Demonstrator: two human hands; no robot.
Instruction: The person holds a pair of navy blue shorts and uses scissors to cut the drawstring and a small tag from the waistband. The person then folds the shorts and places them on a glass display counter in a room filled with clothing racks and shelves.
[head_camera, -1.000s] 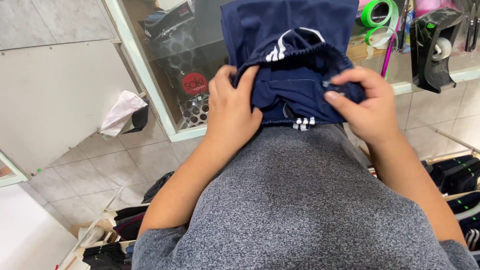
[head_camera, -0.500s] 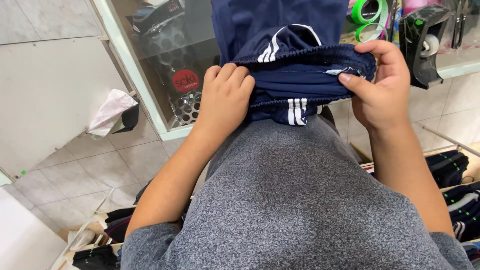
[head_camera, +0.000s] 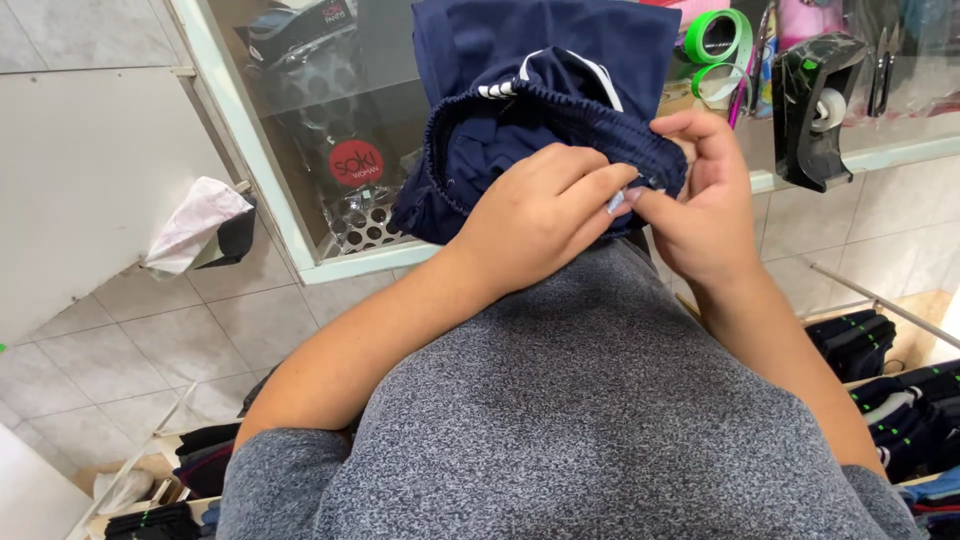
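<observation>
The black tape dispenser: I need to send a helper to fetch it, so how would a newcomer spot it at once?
Look along the glass counter top to its right end, beyond the navy blue fabric garment that both hands are handling. There stands the black plastic tape dispenser, upright, with a white roll of tape in its middle. The bright green tape rolls to its left lie loose, without a holder.

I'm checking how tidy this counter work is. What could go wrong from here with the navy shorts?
The navy shorts overhang the glass counter edge, pinched only at the waistband by the left hand and right hand; they might slide off. The tape dispenser and green tape rolls sit close and could get snagged.
</observation>
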